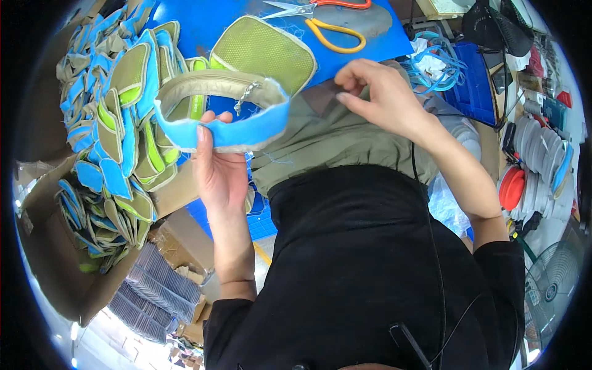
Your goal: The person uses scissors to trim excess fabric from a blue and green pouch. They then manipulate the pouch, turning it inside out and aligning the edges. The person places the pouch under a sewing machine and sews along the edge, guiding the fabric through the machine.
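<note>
My left hand [219, 166] holds up a curved fabric band [228, 114], blue on the outside and grey inside, with a small zipper pull hanging from its top edge. Thumb and fingers pinch its lower blue edge. My right hand [376, 92] hovers over my lap, fingertips pinched together near the edge of the blue table [203, 24]; whether it holds anything I cannot tell. A green mesh panel [262, 52] with a grey border lies on the table just behind the band.
Piles of blue, green and grey fabric pieces [120, 98] fill cardboard boxes [49, 259] on my left. Scissors with yellow and orange handles [327, 24] lie at the table's far side. Blue cords [441, 65], tape rolls [536, 166] and a fan [555, 283] sit to the right.
</note>
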Motion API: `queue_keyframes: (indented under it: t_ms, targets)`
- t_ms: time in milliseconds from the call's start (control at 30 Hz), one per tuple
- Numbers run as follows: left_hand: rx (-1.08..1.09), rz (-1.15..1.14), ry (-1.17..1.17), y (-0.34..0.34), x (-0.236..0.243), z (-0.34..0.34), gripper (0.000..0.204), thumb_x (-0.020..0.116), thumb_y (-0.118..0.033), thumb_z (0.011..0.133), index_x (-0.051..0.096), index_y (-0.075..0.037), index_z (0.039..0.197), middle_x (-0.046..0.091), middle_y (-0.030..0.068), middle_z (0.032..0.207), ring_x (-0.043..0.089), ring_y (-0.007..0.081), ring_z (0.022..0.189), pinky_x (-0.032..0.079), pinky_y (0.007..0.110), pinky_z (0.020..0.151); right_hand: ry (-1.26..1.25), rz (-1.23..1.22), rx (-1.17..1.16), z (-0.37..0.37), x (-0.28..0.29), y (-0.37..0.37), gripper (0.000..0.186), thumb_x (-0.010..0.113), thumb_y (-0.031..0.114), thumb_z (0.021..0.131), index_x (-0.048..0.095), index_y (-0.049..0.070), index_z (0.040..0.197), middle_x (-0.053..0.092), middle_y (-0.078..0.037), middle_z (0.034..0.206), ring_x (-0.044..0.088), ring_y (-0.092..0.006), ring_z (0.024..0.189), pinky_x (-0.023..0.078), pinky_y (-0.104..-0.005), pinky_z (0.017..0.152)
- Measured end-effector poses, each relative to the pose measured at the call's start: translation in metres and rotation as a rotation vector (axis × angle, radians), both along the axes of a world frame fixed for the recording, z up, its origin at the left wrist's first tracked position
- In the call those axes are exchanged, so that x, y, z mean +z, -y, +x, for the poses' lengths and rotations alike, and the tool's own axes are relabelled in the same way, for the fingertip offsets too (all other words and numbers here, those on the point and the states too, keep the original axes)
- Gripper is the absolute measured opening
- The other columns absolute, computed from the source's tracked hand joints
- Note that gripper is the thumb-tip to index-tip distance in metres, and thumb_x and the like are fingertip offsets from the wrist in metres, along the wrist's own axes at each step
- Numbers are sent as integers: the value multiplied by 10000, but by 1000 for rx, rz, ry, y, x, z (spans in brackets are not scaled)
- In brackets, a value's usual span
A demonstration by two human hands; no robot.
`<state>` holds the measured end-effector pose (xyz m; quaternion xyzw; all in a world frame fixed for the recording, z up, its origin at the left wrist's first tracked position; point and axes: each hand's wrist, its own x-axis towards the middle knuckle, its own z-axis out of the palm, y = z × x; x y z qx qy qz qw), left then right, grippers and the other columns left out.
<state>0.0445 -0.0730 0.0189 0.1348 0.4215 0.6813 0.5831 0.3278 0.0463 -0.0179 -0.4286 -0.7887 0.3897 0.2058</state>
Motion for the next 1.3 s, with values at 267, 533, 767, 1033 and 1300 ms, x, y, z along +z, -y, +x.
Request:
queue_keyframes:
  t_ms: [267,533,767,1033,1300]
  targets:
    - [56,222,-22,24,39,-30,249,586,-260,1048,643,-111,1240,640,35,1040,597,198,1046,459,453,1016,56,453,-196,-70,-23,-41,376,794,305,838,677,82,1117,684,-102,1061,679,-291,955,537,-419,806]
    - [56,20,-198,50,35,-59,278,604,-259,1015,649,-76,1219,581,137,1407,491,301,1341,374,486,1143,41,490,-124,-99,-39,-68,332,794,333,849,672,61,994,676,-106,956,659,-271,867,515,-413,734]
    - [72,-53,-5,4,-24,-22,471,653,-227,996,523,-26,1403,526,138,1487,494,291,1369,385,479,1149,-567,-334,-30,-81,42,-18,230,794,192,895,630,38,944,589,23,773,487,-41,710,402,-243,616]
    - [122,-22,-212,-18,-8,-4,474,600,-263,1038,511,-21,1436,589,119,1418,557,252,1309,427,460,1123,-831,-296,-170,-82,50,-5,248,816,182,892,727,25,1061,687,33,874,538,-18,740,454,-207,664]
    - [188,53,-191,-12,-10,-15,537,631,-263,1021,471,-15,1469,564,133,1451,536,277,1332,393,481,1168,-1098,-373,-303,-67,51,-14,217,764,161,944,736,-15,1067,734,-23,962,604,-48,779,496,-213,694]
